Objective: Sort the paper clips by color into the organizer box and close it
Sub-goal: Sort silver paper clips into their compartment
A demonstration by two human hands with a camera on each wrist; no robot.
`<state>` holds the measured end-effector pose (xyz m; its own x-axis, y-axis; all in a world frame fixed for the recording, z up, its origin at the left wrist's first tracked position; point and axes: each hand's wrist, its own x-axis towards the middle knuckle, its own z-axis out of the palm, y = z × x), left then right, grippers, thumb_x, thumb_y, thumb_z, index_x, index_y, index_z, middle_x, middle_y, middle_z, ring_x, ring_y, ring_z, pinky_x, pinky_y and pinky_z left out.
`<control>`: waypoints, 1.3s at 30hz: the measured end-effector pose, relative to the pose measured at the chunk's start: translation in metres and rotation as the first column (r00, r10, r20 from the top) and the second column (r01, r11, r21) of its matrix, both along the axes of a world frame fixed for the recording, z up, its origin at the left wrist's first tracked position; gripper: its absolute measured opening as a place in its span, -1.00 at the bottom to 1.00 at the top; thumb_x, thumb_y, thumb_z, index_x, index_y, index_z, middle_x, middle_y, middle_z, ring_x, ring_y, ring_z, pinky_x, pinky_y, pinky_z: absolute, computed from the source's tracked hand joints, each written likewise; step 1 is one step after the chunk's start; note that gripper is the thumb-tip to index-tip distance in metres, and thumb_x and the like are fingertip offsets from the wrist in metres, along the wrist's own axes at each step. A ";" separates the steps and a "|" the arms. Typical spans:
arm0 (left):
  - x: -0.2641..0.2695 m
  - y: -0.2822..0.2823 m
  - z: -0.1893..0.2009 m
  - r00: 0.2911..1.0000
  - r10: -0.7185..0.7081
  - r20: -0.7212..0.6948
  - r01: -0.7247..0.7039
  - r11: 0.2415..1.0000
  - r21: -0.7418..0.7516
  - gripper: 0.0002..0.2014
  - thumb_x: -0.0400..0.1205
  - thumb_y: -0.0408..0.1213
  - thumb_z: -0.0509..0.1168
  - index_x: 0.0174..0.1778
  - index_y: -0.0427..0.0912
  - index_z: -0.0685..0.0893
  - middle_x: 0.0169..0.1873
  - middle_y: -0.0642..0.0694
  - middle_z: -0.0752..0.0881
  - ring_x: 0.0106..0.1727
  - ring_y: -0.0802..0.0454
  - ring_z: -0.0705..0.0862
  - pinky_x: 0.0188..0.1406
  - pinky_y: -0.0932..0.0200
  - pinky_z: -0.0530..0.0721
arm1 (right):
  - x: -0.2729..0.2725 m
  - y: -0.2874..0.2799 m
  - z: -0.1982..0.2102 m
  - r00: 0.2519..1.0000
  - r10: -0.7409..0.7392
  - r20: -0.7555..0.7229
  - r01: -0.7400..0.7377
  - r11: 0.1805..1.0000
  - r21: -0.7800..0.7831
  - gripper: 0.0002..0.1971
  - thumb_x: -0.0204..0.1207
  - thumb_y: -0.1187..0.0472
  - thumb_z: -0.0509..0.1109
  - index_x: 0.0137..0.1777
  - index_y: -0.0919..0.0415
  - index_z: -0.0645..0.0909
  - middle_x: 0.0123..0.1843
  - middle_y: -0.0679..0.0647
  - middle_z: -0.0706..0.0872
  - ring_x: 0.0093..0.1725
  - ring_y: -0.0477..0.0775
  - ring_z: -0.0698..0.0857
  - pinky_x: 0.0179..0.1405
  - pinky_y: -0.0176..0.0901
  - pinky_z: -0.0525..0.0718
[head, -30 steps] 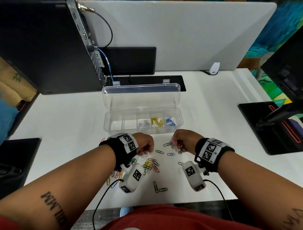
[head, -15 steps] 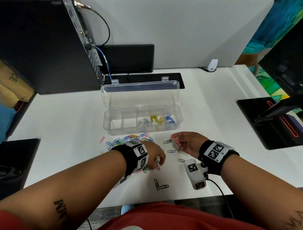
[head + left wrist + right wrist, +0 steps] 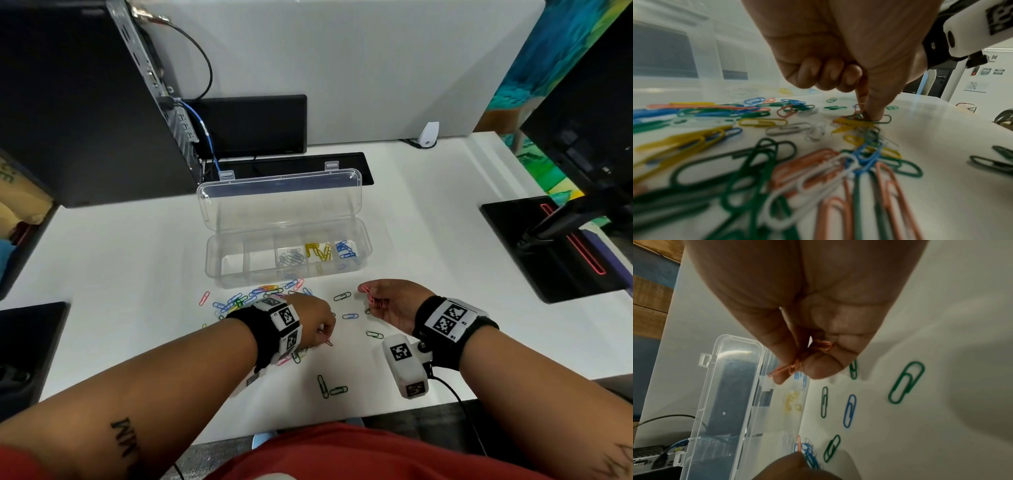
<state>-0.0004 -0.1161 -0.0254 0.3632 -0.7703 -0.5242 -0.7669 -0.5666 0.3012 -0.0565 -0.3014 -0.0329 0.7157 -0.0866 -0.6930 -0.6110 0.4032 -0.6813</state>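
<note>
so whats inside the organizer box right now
The open box holds clear clips, yellow clips and blue clips in three separate compartments; the two left ones look empty.

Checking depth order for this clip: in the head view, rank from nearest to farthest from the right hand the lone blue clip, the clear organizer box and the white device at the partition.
1. The lone blue paper clip, on the table just left of the right hand.
2. The clear plastic organizer box, open, beyond the hand.
3. The small white device, far back at the grey partition.
</note>
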 end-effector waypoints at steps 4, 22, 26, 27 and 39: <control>0.005 0.001 0.000 0.997 0.075 -0.032 -0.075 0.997 -0.011 -0.80 0.61 -0.08 0.27 0.04 -0.03 0.73 0.07 0.02 0.70 0.11 0.01 0.65 0.01 0.22 0.51 | 0.003 0.000 0.002 1.000 -0.019 -0.018 0.020 0.999 0.038 -0.71 0.61 0.49 0.05 -0.23 0.33 0.56 -0.51 0.09 0.58 -0.63 -0.10 0.59 -0.60 -0.34 0.63; 0.033 0.024 0.010 0.599 0.580 -0.552 -0.748 0.652 -0.126 -0.80 0.53 -0.45 0.33 -0.34 -0.10 0.53 -0.27 -0.11 0.75 -0.33 0.09 0.66 -0.27 0.20 0.60 | 0.023 0.015 0.010 0.991 0.060 -0.117 -0.052 0.996 0.069 -0.70 0.60 0.23 0.19 -0.39 0.23 0.45 -0.55 0.07 0.58 -0.64 -0.06 0.57 -0.65 -0.38 0.53; 0.035 0.032 0.020 0.402 0.630 -0.664 -0.854 0.520 -0.024 -0.72 0.60 -0.55 0.18 -0.39 -0.17 0.42 -0.63 0.00 0.67 -0.66 0.24 0.56 -0.64 0.37 0.36 | 0.029 0.024 0.011 0.975 0.191 -0.118 -0.199 0.978 -0.063 -0.67 0.59 0.26 0.28 -0.43 0.20 0.42 -0.54 0.04 0.51 -0.63 -0.10 0.52 -0.66 -0.38 0.46; 0.036 0.035 0.021 0.343 0.633 -0.694 -0.877 0.481 0.004 -0.71 0.61 -0.56 0.16 -0.40 -0.17 0.40 -0.67 0.01 0.65 -0.70 0.23 0.53 -0.69 0.39 0.31 | 0.032 0.028 0.011 0.964 0.237 -0.119 -0.250 0.962 -0.113 -0.69 0.59 0.27 0.31 -0.41 0.19 0.42 -0.52 0.04 0.48 -0.61 -0.10 0.49 -0.66 -0.38 0.43; 0.030 0.079 0.033 0.164 0.709 -0.686 -0.943 0.317 0.103 -0.66 0.59 -0.65 0.02 -0.36 -0.20 0.51 -0.58 -0.13 0.56 -0.77 0.21 0.43 -0.78 0.40 0.24 | 0.055 0.072 0.020 0.632 0.753 -0.186 -0.632 0.362 -0.685 -0.86 0.50 0.30 0.37 -0.24 0.05 0.62 -0.29 -0.10 0.63 -0.32 -0.15 0.54 -0.46 -0.50 0.44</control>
<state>0.0294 -0.0376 0.0077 0.6336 -0.3166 -0.7059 0.4962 -0.5337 0.6848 -0.0016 -0.2297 -0.0130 0.8177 0.1261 -0.5617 -0.3353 -0.6888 -0.6427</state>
